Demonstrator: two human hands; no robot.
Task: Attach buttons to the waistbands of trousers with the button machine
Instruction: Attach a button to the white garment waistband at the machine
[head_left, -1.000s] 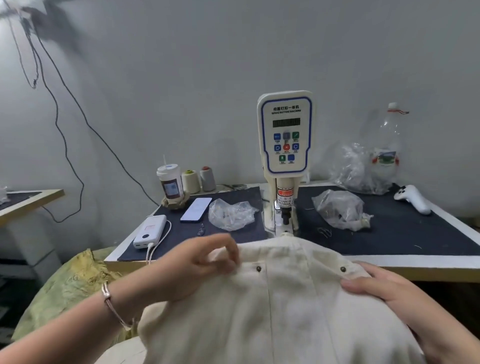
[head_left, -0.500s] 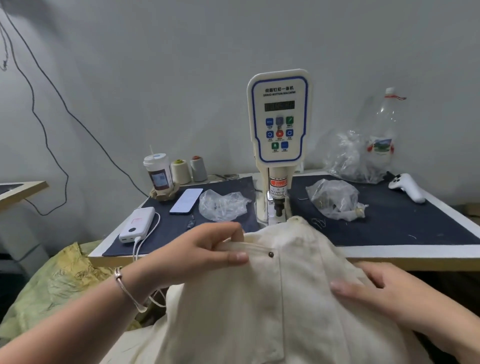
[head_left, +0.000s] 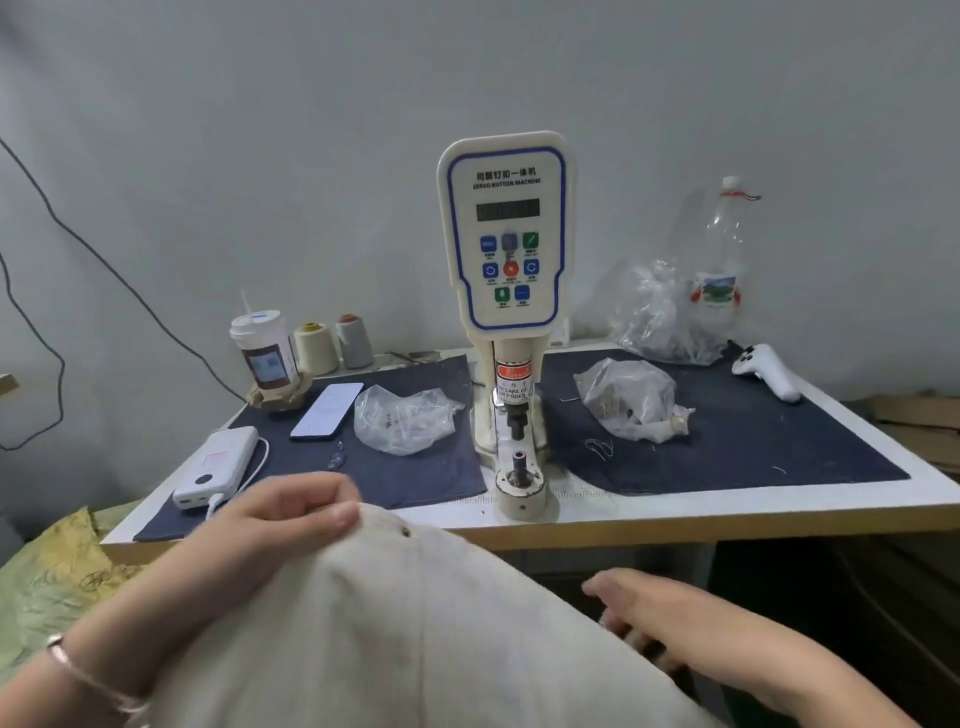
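Trousers (head_left: 395, 623) of cream cloth fill the lower centre of the frame, bunched below the near edge of the worktable (head_left: 779, 506) and clear of the button machine (head_left: 506, 249). One dark button (head_left: 406, 531) shows near the top of the cloth. The person's left hand (head_left: 280, 519), at centre left, grips the upper edge of the fabric with curled fingers, a thin bracelet (head_left: 88, 675) on that wrist at lower left. The right hand (head_left: 639, 603), at lower right, lies along the right side of the cloth with fingers stretched out loosely; whether it holds any fabric cannot be told. The machine stands upright at the middle of the table, its control panel facing the camera and its lower die (head_left: 519, 462) bare. Dark mats (head_left: 727, 441) cover the tabletop on both sides. Left of the machine lie a clear plastic bag (head_left: 402, 418), a phone (head_left: 327, 410), a white power bank (head_left: 218, 465) with cable, a lidded cup (head_left: 265, 351) and two thread cones (head_left: 332, 343). Right of it sit another bag (head_left: 628, 397), a plastic bottle (head_left: 719, 260) and a white controller (head_left: 766, 371).
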